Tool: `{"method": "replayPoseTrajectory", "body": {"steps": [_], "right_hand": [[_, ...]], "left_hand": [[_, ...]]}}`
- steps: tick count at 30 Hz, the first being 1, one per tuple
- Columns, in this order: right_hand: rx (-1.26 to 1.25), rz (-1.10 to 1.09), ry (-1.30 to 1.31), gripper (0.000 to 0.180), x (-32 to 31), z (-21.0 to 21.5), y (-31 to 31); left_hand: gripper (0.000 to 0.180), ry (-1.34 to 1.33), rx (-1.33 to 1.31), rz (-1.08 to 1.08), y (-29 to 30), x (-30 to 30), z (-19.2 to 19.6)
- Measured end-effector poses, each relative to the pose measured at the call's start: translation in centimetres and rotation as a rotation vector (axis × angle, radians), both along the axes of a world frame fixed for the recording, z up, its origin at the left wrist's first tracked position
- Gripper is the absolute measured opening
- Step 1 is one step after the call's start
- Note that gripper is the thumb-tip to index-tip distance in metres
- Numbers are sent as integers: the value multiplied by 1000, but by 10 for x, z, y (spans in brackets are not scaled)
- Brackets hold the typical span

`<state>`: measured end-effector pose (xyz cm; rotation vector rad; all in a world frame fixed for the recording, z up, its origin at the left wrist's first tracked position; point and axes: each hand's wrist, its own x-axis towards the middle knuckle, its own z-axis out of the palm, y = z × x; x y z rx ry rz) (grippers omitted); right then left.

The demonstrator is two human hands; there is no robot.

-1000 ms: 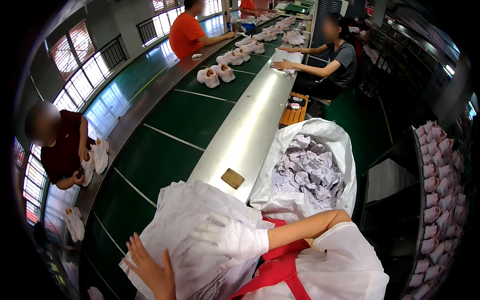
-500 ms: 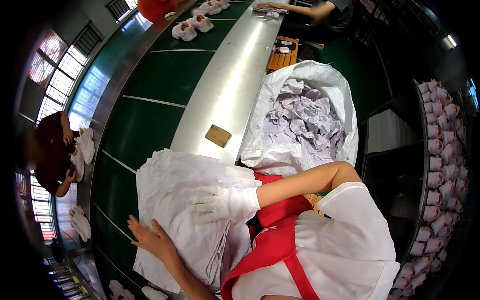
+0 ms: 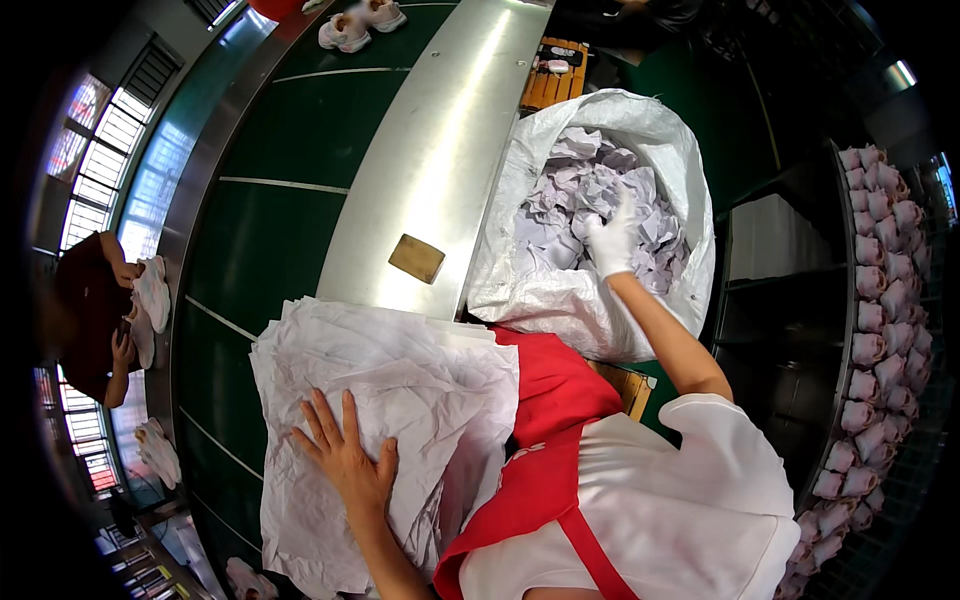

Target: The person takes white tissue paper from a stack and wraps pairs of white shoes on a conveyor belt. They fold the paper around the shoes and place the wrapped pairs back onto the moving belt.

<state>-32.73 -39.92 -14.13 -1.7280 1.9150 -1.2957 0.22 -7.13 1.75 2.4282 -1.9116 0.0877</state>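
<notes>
A stack of large, creased white paper sheets [image 3: 380,400] lies in front of me on the green belt [image 3: 270,230]. My bare left hand [image 3: 345,460] rests flat on the stack with its fingers spread. My right hand [image 3: 610,235], in a white glove, reaches into an open white sack [image 3: 590,300] on my right. Its fingers touch the crumpled white paper [image 3: 570,200] that fills the sack, and I see nothing gripped in them. I wear a red apron over a white shirt.
A steel strip [image 3: 440,130] runs down the belt, with a small brown card square [image 3: 417,258] on it. White shoes [image 3: 345,30] sit far up the belt. A person in dark red [image 3: 95,300] handles white shoes at left. Racks of pink shoes [image 3: 880,300] stand right.
My right hand has left the paper stack and swung right into the sack. My left hand has slid further up onto the stack. The view has tilted further down.
</notes>
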Motion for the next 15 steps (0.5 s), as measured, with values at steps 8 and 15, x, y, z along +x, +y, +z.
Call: {"method": "replayPoseTrajectory", "body": {"steps": [8, 15], "right_hand": [[380, -333, 42, 34, -149, -122, -65], [-169, -22, 30, 27, -130, -28, -77]], "left_hand": [[73, 62, 8, 16, -5, -5, 13], [75, 153, -83, 20, 0, -7, 22]]}}
